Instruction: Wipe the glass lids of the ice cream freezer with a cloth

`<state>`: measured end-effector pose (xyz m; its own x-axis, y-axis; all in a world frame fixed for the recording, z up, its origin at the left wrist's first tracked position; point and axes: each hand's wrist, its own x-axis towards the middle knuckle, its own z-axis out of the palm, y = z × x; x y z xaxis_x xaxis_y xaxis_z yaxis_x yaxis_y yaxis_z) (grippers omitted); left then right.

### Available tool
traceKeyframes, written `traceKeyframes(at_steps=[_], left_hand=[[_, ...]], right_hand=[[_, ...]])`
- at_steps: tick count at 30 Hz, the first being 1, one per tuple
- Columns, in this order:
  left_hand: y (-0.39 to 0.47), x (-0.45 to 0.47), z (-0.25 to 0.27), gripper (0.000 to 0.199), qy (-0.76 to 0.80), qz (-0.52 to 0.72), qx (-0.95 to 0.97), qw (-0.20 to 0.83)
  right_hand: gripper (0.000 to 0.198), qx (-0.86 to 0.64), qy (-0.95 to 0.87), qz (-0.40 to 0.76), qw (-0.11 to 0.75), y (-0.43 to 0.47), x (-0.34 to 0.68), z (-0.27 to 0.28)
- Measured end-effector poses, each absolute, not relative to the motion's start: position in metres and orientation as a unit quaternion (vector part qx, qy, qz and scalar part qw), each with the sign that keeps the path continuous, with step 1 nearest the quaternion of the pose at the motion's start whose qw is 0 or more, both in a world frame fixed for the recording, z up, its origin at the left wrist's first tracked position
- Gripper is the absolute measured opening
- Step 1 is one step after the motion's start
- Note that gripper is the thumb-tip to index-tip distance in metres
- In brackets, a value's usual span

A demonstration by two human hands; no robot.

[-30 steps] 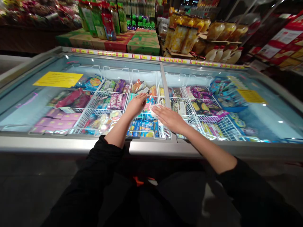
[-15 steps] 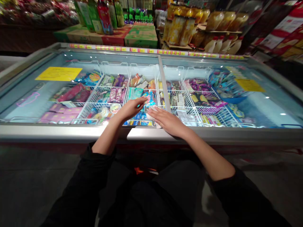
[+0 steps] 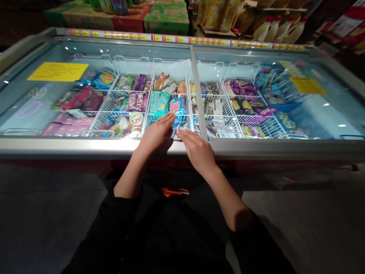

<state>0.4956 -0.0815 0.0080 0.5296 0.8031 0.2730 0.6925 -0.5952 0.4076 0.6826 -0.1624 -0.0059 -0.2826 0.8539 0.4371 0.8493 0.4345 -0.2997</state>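
Observation:
My left hand (image 3: pixel 158 133) is over the front edge of a chest freezer (image 3: pixel 119 148), its fingers stretched out and together, with nothing seen in it. Close by on the right, my right hand (image 3: pixel 199 152) lies palm down at the same edge. Under its fingertips shows a bit of a white wipe or tissue (image 3: pixel 178 134), mostly hidden by the hand. The two hands' fingertips nearly meet. Below the sliding glass lid, wire baskets (image 3: pixel 168 118) hold bagged and wrapped frozen goods, among them a teal packet (image 3: pixel 160 102) and a blue packet (image 3: pixel 177 104).
A metal divider (image 3: pixel 196 83) crosses the freezer glass just right of centre. Yellow signs (image 3: pixel 58 71) are stuck on the lid. Behind the freezer stand cartons (image 3: pixel 167 17) and jars (image 3: pixel 221 15). An orange object with a pale tip (image 3: pixel 172 191) is at my lap.
My right hand has drawn back toward the freezer's front rim, and most of the white wipe is now hidden. My left hand has also come nearer the rim. The view has tilted down.

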Motion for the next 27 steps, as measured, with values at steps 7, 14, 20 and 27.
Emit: traceKeyframes(at_steps=[7,14,20,27], left_hand=[[-0.079,0.494,0.007,0.053,0.427,0.215,0.87,0.12],[-0.085,0.498,0.013,0.053,0.438,0.184,0.873,0.107],[-0.087,0.501,0.014,0.054,0.435,0.188,0.876,0.092],[-0.083,0.498,0.009,0.056,0.42,0.189,0.882,0.099]], right_hand=[[0.039,-0.482,-0.811,-0.093,0.319,-0.182,0.668,-0.022],[0.041,-0.57,-0.721,-0.173,0.355,-0.199,0.739,-0.041],[0.044,-0.553,-0.738,-0.159,0.354,-0.189,0.683,-0.046],[0.042,-0.507,-0.791,-0.139,0.315,-0.185,0.677,-0.05]])
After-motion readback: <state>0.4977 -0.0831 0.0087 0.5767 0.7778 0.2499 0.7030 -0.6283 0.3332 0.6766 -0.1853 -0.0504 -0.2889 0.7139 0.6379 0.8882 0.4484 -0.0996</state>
